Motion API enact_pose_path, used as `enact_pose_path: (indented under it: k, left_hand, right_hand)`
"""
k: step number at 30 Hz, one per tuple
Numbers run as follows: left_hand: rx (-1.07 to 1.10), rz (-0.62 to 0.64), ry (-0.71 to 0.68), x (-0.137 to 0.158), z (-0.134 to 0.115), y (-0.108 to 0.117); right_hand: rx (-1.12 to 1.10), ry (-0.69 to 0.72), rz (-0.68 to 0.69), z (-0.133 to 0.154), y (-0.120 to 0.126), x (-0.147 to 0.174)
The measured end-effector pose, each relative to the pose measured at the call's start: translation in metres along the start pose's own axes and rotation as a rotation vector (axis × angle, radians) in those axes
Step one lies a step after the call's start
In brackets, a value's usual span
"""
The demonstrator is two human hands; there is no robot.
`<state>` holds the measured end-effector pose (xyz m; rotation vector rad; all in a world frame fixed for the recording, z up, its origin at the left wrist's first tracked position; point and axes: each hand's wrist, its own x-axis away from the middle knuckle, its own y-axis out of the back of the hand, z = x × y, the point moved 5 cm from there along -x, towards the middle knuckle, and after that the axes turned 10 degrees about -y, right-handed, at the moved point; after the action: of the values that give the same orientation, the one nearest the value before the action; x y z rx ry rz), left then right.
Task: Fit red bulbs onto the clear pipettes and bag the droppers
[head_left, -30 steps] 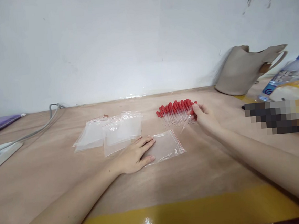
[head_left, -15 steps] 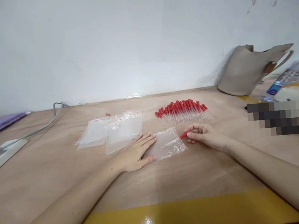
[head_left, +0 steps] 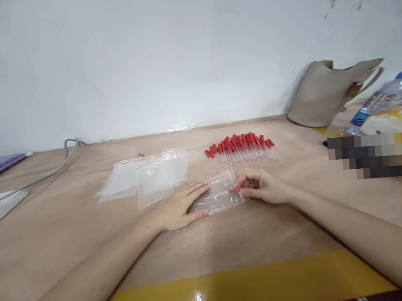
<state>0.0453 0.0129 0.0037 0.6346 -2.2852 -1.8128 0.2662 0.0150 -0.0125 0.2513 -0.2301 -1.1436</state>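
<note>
My left hand (head_left: pixel 182 208) lies flat with its fingers stretched out, pressing the closed end of a clear zip bag (head_left: pixel 222 205) onto the table. Inside that bag is a dropper (head_left: pixel 234 190), its clear tube pointing left and most of its red bulb within the mouth. My right hand (head_left: pixel 264 187) pinches at the bag's opening, thumb and fingers on the end of the red bulb; the exact grip is partly hidden. Just behind is a fanned row of red-bulbed droppers (head_left: pixel 242 148). Flat zip bags (head_left: pixel 161 174) lie in overlapping piles beyond my left hand.
A grey cable (head_left: pixel 54 170) runs to a white power strip (head_left: pixel 4 210) on the left, near a purple packet (head_left: pixel 3 165). At the right are a beige bag (head_left: pixel 325 95), a plastic bottle (head_left: pixel 378 104) and a blurred-out patch. Yellow tape (head_left: pixel 260 280) lines the front edge.
My right hand has moved left to the bag's mouth, and the dropper has slid further into the bag. My left hand stays on the bag. The view has shifted slightly.
</note>
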Motion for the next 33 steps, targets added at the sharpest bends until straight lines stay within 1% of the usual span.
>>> enact_pose_path:
  k: [4, 6, 11, 14, 16, 19, 21, 24, 25, 27, 28, 29, 31, 33]
  left_hand:
    - [0.012, -0.002, -0.002, -0.001, 0.001, -0.002]
    - [0.025, -0.011, -0.002, -0.002, 0.000, -0.002]
    - [0.096, -0.118, 0.006, 0.000, 0.001, 0.002]
    - [0.130, -0.127, -0.004, 0.000, 0.001, 0.002]
    - [0.134, -0.117, -0.006, 0.001, 0.000, 0.002]
    - [0.126, -0.117, -0.011, 0.000, 0.000, 0.002]
    - [0.126, -0.119, -0.018, 0.000, -0.001, 0.002]
    - [0.130, -0.116, -0.017, 0.000, -0.001, 0.003]
    - [0.128, -0.110, -0.017, 0.000, -0.001, 0.003]
    - [0.120, -0.070, -0.021, 0.000, -0.001, 0.003]
    - [0.113, -0.038, -0.024, 0.000, -0.001, 0.002]
    - [0.106, -0.003, -0.027, 0.000, -0.002, 0.001]
    - [0.089, 0.050, -0.032, 0.000, -0.002, -0.001]
    - [0.076, 0.066, -0.040, 0.001, -0.001, -0.001]
  right_hand:
    - [-0.166, -0.072, 0.153, 0.001, -0.013, -0.002]
    - [-0.189, -0.071, 0.188, 0.002, -0.014, -0.002]
    - [-0.110, -0.074, 0.218, 0.002, -0.008, 0.000]
    - [-0.047, -0.053, 0.225, 0.002, -0.007, 0.000]
    - [0.003, -0.012, 0.182, 0.002, -0.009, -0.001]
    - [0.022, 0.010, 0.078, 0.000, -0.011, -0.004]
    - [0.058, 0.032, 0.053, 0.000, -0.012, -0.004]
    - [0.182, 0.083, 0.113, 0.003, -0.009, -0.002]
    - [0.216, 0.084, 0.143, 0.004, -0.006, -0.001]
    - [0.252, 0.035, 0.181, 0.004, 0.005, -0.001]
    - [0.254, -0.006, 0.167, 0.004, 0.013, -0.002]
    - [0.253, -0.045, 0.120, 0.004, 0.021, -0.005]
    - [0.294, -0.097, -0.075, 0.008, 0.037, -0.016]
    - [0.425, -0.094, -0.312, 0.018, 0.046, -0.030]
